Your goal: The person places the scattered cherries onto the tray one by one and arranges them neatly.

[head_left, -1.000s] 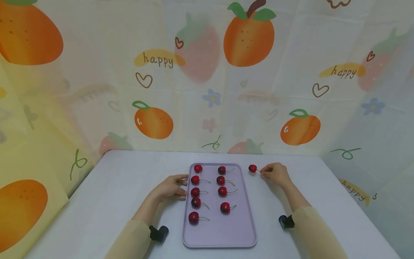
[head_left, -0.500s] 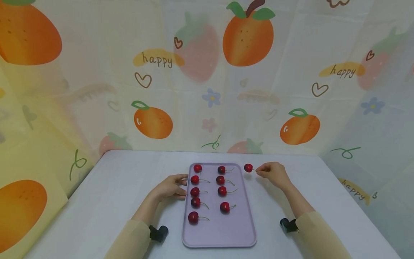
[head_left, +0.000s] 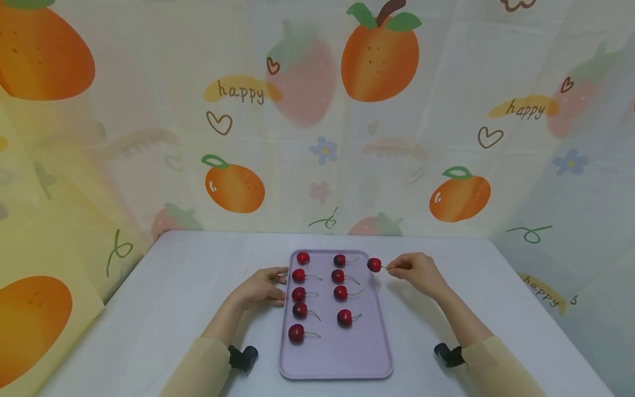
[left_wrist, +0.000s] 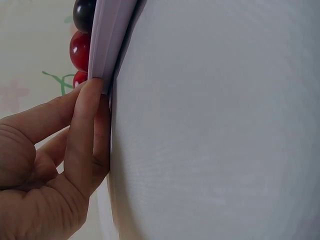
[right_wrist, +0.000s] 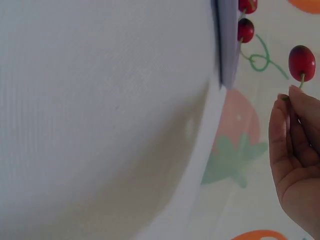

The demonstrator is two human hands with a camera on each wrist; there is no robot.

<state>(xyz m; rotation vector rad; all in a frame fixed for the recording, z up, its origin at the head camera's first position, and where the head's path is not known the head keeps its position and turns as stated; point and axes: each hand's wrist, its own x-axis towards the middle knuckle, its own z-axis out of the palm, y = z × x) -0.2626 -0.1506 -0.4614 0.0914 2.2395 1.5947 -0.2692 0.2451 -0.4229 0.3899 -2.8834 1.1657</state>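
Observation:
My right hand (head_left: 420, 271) pinches a dark red cherry (head_left: 374, 265) by its green stem, raised over the right rim of a lilac tray (head_left: 342, 355). In the right wrist view, this cherry (right_wrist: 302, 61) hangs clear of the table beyond the thumb and fingertips. My left hand (head_left: 260, 286) stays at the tray's left side with fingers spread, their tips touching its edge. In the left wrist view, a fingertip lies against the tray wall (left_wrist: 106, 47). On the tray, a left column of several cherries (head_left: 299, 294) faces a right column of several cherries (head_left: 340, 293), most stems pointing right.
The tray lies on a white table (head_left: 198, 275). Behind it hangs a cloth backdrop (head_left: 297, 182) printed with oranges and strawberries. Black wrist cameras are strapped on both arms, the left camera (head_left: 243, 358) beside the tray's lower left side.
My right hand has carried the cherry leftward, from the table right of the tray to over its right rim. The left hand and the cherries on the tray have not moved.

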